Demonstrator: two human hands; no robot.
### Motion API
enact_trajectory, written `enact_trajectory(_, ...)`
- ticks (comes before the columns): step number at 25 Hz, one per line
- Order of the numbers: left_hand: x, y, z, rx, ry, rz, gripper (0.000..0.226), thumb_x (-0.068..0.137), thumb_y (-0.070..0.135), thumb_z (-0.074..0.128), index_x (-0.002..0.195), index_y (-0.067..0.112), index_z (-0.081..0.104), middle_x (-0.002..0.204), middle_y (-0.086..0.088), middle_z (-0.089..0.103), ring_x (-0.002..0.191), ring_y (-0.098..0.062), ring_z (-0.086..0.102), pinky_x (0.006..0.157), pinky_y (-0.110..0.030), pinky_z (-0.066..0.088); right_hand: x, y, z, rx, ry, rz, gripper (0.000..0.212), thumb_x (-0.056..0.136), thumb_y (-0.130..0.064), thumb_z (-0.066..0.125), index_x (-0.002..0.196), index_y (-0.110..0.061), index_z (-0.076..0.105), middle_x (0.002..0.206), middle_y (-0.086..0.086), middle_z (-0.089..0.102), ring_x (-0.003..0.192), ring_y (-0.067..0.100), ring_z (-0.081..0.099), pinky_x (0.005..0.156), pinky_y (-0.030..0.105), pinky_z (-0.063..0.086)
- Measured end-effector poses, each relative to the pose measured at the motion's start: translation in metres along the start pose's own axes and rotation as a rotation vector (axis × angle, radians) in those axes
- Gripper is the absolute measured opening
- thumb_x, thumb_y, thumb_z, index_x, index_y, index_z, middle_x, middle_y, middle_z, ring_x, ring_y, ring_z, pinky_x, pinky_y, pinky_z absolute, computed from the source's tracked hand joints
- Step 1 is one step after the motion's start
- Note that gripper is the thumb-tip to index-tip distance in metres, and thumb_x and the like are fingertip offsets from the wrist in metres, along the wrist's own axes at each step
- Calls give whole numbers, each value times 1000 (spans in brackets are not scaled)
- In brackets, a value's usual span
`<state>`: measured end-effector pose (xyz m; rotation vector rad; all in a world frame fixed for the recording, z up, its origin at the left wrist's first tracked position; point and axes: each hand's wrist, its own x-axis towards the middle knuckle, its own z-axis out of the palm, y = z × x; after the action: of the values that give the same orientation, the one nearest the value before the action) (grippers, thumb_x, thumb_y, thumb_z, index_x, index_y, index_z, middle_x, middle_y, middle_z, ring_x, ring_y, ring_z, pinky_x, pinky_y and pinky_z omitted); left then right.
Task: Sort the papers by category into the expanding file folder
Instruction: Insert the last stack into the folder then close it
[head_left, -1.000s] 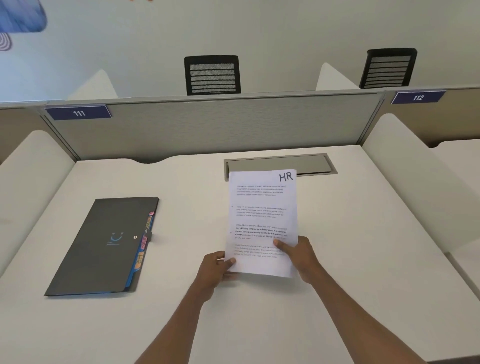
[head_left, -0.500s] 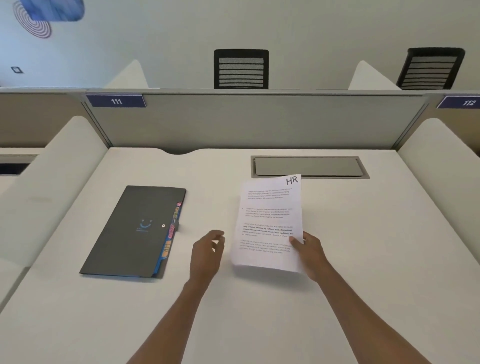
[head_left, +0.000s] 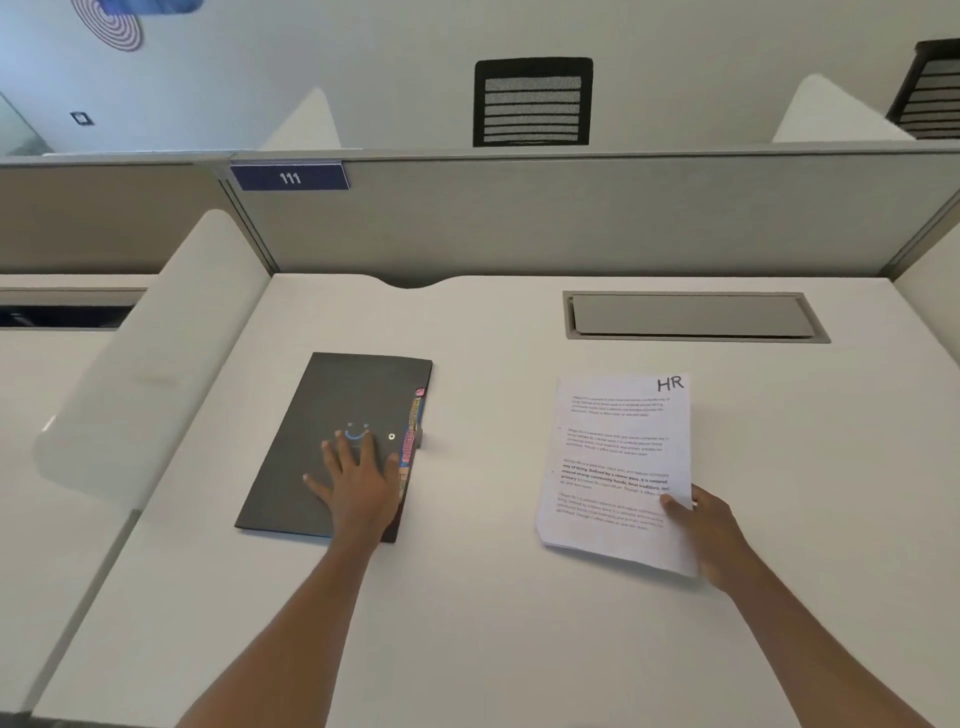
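My left hand (head_left: 358, 480) has left the HR papers (head_left: 615, 467), now flat and unclenched on the closed expanding file folder (head_left: 311, 457); right hand (head_left: 709, 530) pinches the stack alone, so opening comes next.

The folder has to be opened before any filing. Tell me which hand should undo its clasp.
Left. The left hand already lies spread on the closed file folder, fingertips beside its clasp. The right hand is busy gripping the HR papers off to the side.
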<state>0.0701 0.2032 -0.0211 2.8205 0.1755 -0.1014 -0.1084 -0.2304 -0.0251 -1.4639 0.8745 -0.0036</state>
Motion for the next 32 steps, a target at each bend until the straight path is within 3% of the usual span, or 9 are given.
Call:
enact_trajectory(4,-2,2,17,63,-101,-57,73,104,64,30,167,29,17,177,-12,3,163,-32,-5,119,-76,-5,-9,0,1,58,16,31,21,98,-9,66,118,-7,69,116,11,75,107,37,70,101,56,53)
enact_trajectory(14,-59,83,39,18,-169,-63,79,103,64,30,169,27,5,177,-12,-5,162,-33,-12,120,-76,-7,-21,2,-14,88,-23,47,24,96,-10,68,120,-8,69,115,10,76,107,37,71,100,55,54)
enact_trajectory(20,-109,149,60,8,-233,-12,78,104,60,32,169,29,1,177,-11,-8,162,-32,-17,119,-75,-11,-18,2,-43,60,-50,24,23,95,-13,70,118,-11,71,113,9,77,105,36,72,98,55,55)
enact_trajectory(26,-146,203,80,-5,-257,5,77,104,58,34,169,29,3,177,-11,-8,162,-33,-16,120,-75,-10,-18,6,-86,72,-33,1,24,96,-9,68,120,-8,70,113,11,77,99,34,73,92,46,58)
enact_trajectory(32,-162,236,85,13,-274,19,81,103,58,38,169,27,3,177,-9,-9,162,-37,-12,121,-75,-1,-14,13,-126,49,-20,29,19,96,-13,69,114,-14,72,113,8,77,101,34,73,95,52,57)
